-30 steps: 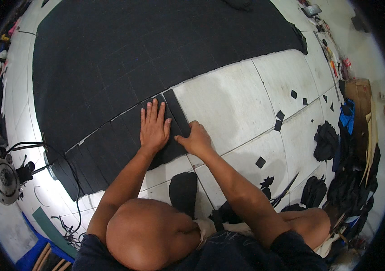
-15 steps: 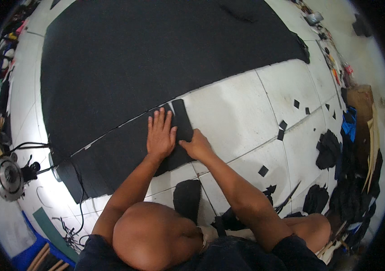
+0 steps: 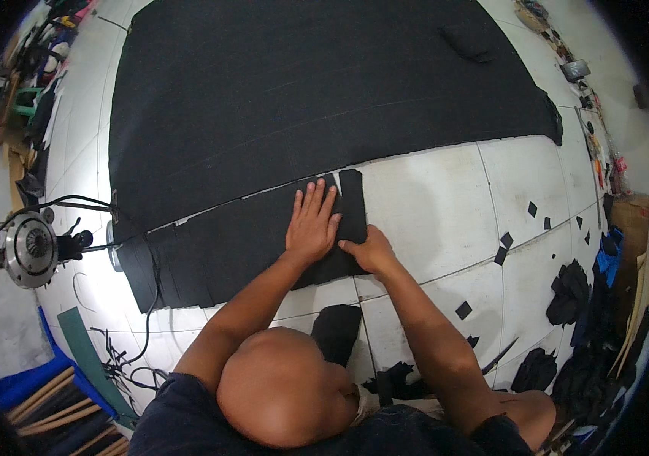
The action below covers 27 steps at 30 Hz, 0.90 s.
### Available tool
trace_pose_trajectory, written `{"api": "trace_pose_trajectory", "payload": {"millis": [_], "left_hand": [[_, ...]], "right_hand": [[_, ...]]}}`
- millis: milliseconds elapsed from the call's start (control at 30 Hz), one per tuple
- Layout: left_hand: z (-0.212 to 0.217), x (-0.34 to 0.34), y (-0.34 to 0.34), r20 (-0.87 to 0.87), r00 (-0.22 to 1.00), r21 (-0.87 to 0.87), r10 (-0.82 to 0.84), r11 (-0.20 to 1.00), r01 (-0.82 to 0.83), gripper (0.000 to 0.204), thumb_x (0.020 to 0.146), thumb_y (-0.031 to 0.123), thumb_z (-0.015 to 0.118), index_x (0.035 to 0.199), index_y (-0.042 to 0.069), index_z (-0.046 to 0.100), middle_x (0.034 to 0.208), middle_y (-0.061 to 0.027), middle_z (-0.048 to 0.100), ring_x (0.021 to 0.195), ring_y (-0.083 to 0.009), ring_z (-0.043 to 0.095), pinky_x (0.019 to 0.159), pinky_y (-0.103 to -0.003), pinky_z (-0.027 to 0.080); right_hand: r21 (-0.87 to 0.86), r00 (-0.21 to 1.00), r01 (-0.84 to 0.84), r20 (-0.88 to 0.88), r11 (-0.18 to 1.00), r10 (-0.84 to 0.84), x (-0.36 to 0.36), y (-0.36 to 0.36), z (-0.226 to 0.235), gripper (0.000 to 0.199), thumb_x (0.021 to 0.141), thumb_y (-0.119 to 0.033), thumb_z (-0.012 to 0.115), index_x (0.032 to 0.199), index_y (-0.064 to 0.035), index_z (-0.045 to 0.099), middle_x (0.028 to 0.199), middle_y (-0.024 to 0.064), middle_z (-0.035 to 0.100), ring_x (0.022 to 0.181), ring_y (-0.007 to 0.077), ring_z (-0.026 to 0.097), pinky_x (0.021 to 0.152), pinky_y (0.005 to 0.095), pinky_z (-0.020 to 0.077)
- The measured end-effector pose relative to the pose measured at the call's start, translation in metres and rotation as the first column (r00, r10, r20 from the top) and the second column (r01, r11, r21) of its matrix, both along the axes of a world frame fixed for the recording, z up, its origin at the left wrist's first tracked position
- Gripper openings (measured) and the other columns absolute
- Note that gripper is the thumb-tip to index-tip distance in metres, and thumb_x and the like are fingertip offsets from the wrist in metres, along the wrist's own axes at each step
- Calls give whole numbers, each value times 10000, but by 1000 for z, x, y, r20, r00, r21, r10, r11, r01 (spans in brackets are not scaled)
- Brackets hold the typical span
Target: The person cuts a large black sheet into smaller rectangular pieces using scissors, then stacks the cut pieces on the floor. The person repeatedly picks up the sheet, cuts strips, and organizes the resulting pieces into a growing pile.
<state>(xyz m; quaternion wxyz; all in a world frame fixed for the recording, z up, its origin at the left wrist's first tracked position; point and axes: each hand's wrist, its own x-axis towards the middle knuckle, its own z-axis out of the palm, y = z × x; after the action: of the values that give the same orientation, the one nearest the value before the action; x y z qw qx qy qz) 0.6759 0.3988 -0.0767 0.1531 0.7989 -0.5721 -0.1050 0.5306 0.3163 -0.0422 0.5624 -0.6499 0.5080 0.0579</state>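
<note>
At the far left, well away from both hands, a round cutter (image 3: 28, 247) sits on the white floor (image 3: 431, 197), and its black cord (image 3: 138, 304) runs past the left end of a long strip (image 3: 218, 247) of black cloth. The strip's long side runs left to right, tipping up a bit to the right, and most of it lies to the left of the hands. Just above it lies a big black sheet (image 3: 301, 91), with a thin white gap between the two. The left hand (image 3: 311, 226) lies flat on the right part of the strip, fingers spread and pointing away from the person; it holds nothing, it only presses down. Right beside it, the right hand (image 3: 370, 251) rests on the strip's right end, near the lower edge. Its fingers look curled at the cloth, but one cannot tell if they pinch it. The right hand is nearer that end. Farther right, small black scraps (image 3: 503, 247) lie on the floor, well apart from the hands.
</note>
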Motion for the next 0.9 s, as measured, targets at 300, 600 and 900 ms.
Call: {"api": "trace_pose_trajectory", "payload": {"millis": [300,600,900], "left_hand": [[17,1,-14,3,1000,136,8,991,-8,558,945,259,514,1443,45,379,1534,-197,288,1441,-356,229,1185,-493,141],[-6,-3,-1,87,996,-71,-10,997,17,550,935,169,505,1450,35,366,1539,-190,285,1434,-374,235,1183,-507,122],[-1,-3,-10,6,1000,-29,-15,999,15,530,948,196,502,1436,29,383,1524,-191,314,1434,-363,242,1183,-504,134]], "right_hand": [[-24,987,-66,143,998,68,1,6,-28,472,764,-254,777,1081,63,632,1042,232,680,974,315,669,859,404,526],[-148,997,-5,73,989,16,3,21,-14,566,772,-318,747,1129,73,549,1185,297,561,1118,434,548,964,482,439],[31,994,31,106,999,-34,-12,-1,-41,477,744,-242,811,1092,46,659,1027,204,699,933,315,675,841,376,524]]}}
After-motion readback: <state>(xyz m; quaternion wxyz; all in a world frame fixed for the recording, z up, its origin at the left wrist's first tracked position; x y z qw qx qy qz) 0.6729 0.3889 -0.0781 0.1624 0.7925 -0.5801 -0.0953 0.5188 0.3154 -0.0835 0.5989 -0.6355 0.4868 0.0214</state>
